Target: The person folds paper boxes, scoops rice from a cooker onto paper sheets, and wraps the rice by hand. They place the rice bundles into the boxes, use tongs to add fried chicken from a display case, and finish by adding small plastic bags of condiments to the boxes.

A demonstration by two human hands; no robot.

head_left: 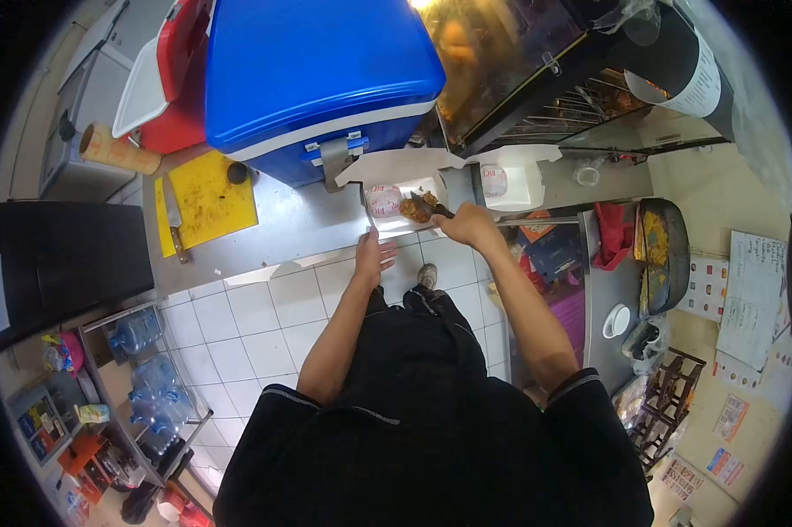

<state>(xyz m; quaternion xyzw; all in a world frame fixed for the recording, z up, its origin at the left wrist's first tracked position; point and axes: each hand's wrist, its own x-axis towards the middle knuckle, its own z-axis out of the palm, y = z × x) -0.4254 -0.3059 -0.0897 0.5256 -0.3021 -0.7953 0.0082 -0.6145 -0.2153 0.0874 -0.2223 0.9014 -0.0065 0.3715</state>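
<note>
An open white takeaway box (394, 215) lies on the steel counter (299, 220), with a wrapped portion of rice and a brown piece of fried food (415, 208) inside. My right hand (468, 224) grips dark tongs (441, 211) whose tips rest on the fried food. My left hand (371, 256) lies flat at the counter's front edge, touching the box's near side. A second open white box (512, 178) sits just right of the first.
A big blue cooler (317, 75) stands behind the boxes, a red one (172, 79) to its left. A yellow cutting board (210, 198) with a knife (175, 230) lies left. A glass warming cabinet (519, 61) is at the back right. Water bottles (150, 386) sit below left.
</note>
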